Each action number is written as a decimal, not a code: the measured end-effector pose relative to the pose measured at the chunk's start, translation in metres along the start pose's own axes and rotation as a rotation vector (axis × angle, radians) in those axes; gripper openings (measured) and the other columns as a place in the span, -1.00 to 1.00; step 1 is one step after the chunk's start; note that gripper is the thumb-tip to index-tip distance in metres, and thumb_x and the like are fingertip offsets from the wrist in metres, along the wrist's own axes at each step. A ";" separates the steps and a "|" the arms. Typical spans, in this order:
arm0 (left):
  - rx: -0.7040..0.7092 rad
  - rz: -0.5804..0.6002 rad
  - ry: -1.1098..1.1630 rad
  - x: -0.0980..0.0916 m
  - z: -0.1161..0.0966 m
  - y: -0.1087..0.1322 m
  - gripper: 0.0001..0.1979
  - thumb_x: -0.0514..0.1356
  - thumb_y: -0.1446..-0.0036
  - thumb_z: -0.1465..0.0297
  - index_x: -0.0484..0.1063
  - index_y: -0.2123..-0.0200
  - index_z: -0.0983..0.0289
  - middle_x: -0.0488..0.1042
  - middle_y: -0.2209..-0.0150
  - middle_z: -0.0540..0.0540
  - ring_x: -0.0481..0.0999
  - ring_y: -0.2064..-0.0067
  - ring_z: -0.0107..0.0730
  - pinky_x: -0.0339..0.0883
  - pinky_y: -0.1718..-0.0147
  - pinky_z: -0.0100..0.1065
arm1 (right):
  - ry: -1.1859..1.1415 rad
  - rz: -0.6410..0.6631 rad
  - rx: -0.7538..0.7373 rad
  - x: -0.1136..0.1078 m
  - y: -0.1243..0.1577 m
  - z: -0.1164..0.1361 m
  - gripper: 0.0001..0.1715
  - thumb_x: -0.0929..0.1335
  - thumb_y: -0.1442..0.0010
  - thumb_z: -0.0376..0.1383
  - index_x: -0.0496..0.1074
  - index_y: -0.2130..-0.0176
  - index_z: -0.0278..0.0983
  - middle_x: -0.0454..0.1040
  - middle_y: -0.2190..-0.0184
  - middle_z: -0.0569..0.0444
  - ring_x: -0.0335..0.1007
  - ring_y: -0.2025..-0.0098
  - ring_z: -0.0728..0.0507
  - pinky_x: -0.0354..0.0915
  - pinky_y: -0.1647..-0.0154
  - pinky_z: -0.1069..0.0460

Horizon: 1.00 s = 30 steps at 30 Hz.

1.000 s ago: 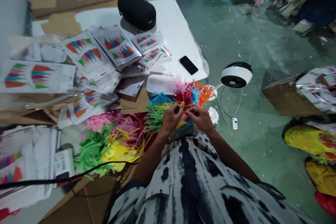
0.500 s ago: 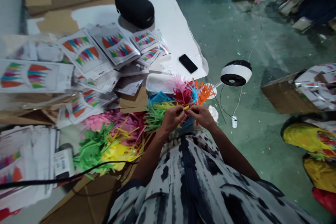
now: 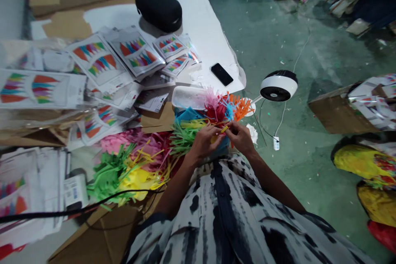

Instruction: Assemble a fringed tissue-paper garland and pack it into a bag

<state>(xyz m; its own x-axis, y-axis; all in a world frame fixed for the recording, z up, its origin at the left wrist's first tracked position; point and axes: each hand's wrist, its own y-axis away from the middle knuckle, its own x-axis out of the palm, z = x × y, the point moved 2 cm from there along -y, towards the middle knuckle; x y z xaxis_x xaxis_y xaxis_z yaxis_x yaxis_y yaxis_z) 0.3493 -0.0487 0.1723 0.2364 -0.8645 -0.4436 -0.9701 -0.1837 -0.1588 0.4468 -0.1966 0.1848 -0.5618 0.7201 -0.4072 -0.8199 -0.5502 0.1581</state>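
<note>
Close in front of my body, my left hand (image 3: 204, 140) and my right hand (image 3: 240, 136) meet over a small piece of yellow paper (image 3: 224, 129). The fingers of both are pinched on it. Just beyond them lie a red and pink paper tassel (image 3: 214, 105), a light blue one and an orange fringed tassel (image 3: 243, 107). Green fringed paper (image 3: 185, 137) touches the area left of my left hand. A heap of green paper (image 3: 109, 171), with yellow paper (image 3: 139, 179) and pink strips, spreads further left.
Packets with printed tassel pictures (image 3: 102, 64) cover the table's left side. A black case (image 3: 159, 9), a phone (image 3: 221, 74) and a white tray (image 3: 188, 97) lie beyond my hands. A white fan (image 3: 278, 86) stands at right. A cardboard box (image 3: 335, 109) sits on the floor.
My right hand has shifted slightly right and my left hand has turned a little. The yellow paper now shows longer and more slanted between the fingers.
</note>
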 end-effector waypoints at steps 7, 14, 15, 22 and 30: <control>-0.186 -0.187 0.291 -0.001 0.002 -0.005 -0.77 0.29 -0.31 0.19 0.66 0.17 0.19 0.69 0.19 0.10 0.62 0.20 -0.26 0.42 0.17 -0.30 | -0.003 0.034 -0.007 0.003 0.003 0.009 -0.78 0.42 -0.24 -0.12 0.46 0.34 -0.20 0.38 0.50 0.14 0.24 0.44 -0.06 0.17 0.40 0.03; -0.147 -0.251 0.151 0.004 0.004 -0.011 -0.74 0.16 -0.40 0.16 0.57 0.14 0.17 0.60 0.24 0.06 0.53 0.31 -0.39 0.34 0.26 -0.40 | -0.203 0.190 0.024 0.003 0.003 0.008 -0.66 0.46 -0.21 0.01 0.51 0.19 -0.18 0.56 0.32 0.06 0.46 0.29 -0.12 0.36 0.25 0.00; -0.127 -0.244 0.123 0.004 0.004 -0.012 -0.73 0.16 -0.41 0.16 0.58 0.16 0.17 0.60 0.24 0.07 0.53 0.30 -0.37 0.33 0.25 -0.39 | -0.258 0.212 0.040 0.003 0.002 0.007 -0.63 0.46 -0.21 0.03 0.52 0.16 -0.18 0.57 0.30 0.06 0.49 0.26 -0.13 0.38 0.22 0.00; -0.017 -0.088 0.011 0.007 0.004 -0.011 -0.70 0.12 -0.42 0.16 0.60 0.08 0.15 0.63 0.19 0.12 0.57 0.19 -0.28 0.30 0.21 -0.37 | -0.345 0.100 0.135 0.000 0.000 0.003 -0.54 0.53 -0.06 0.11 0.55 0.35 -0.21 0.48 0.42 0.09 0.34 0.40 -0.07 0.21 0.46 0.04; -0.145 -0.070 0.253 0.017 0.007 0.002 -0.64 0.25 -0.34 0.17 0.41 -0.12 0.18 0.53 0.40 -0.05 0.41 0.48 -0.45 0.20 0.41 -0.42 | -0.457 0.058 0.235 -0.003 0.002 -0.003 -0.59 0.56 -0.06 0.05 0.55 0.34 -0.21 0.23 0.59 0.23 -0.05 0.60 0.06 -0.13 0.62 0.06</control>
<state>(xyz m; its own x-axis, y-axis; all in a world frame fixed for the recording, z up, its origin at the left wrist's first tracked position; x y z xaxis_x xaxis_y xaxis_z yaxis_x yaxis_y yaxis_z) 0.3518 -0.0606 0.1583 0.2996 -0.9331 -0.1991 -0.9539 -0.2965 -0.0459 0.4475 -0.2009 0.1834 -0.5551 0.8311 0.0342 -0.7590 -0.5230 0.3879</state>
